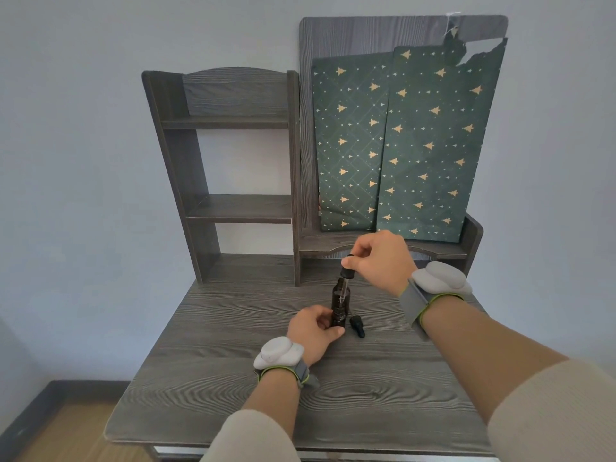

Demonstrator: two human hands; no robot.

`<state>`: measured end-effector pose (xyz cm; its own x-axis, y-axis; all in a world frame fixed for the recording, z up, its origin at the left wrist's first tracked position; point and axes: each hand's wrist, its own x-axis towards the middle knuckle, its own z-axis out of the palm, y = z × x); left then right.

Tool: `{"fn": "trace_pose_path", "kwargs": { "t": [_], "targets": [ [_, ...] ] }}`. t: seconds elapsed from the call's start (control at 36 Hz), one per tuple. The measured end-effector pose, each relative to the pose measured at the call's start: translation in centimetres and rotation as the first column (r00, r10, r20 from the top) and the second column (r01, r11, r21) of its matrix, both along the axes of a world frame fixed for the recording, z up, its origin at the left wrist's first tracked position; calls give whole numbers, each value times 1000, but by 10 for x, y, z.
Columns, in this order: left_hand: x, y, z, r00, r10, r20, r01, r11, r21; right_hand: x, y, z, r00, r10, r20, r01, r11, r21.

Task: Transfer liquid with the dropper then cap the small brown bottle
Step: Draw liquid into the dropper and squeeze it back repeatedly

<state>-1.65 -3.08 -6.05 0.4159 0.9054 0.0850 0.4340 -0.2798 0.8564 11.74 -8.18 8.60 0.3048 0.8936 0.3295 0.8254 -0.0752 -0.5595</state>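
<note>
Nearest the camera: two cream sleeves [253,438] at the bottom edge, both forearms reaching forward over a dark grey wood-grain table [213,388]. Each wrist carried a pale grey pod on a grey strap with green edging, left wrist pod [278,353], right wrist pod [440,277].

Left hand [313,330] rested on the tabletop, fingers and thumb curled round the lower part of the small brown bottle [339,303], gripping it. The bottle stood upright on the table near the centre, neck open. Couldn't tell whether the darker lower section was the same bottle or a second one in front of it.

Just right of the bottle's base, a loose black cap [356,326] lay on its side on the table, close to the bottle. Contact not resolvable.

Right hand [380,258] was raised above and behind the bottle, thumb and fingertips pinching the black bulb of the dropper [346,271]. The dropper hung roughly vertical, its glass tube running down into the bottle's neck. Liquid level in the tube was too small to read.

Further back: a shelf unit [233,208] in the same grey wood stood on the rear of the table, tall section on the left, low ledge on the right. On the ledge a grey board [383,31] leaned upright, with dark green wrapping paper [400,145] printed with gold trees in front of it, top right corner torn.

Behind it all was a pale blue wall [83,128]. A strip of wood floor [66,428] showed at lower left.
</note>
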Motion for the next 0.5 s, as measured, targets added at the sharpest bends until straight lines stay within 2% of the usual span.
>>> {"fn": "trace_pose_path", "kwargs": {
  "t": [0.17, 0.5],
  "targets": [
    [1, 0, 1, 1000, -2, 8, 2, 1000, 4, -1, 0, -1, 1000, 0, 21, 0, 1000, 6],
    [-1, -1, 3, 1000, -6, -10, 6, 1000, -3, -2, -2, -2, 999, 3, -34, -4, 1000, -21]
  ]
}}
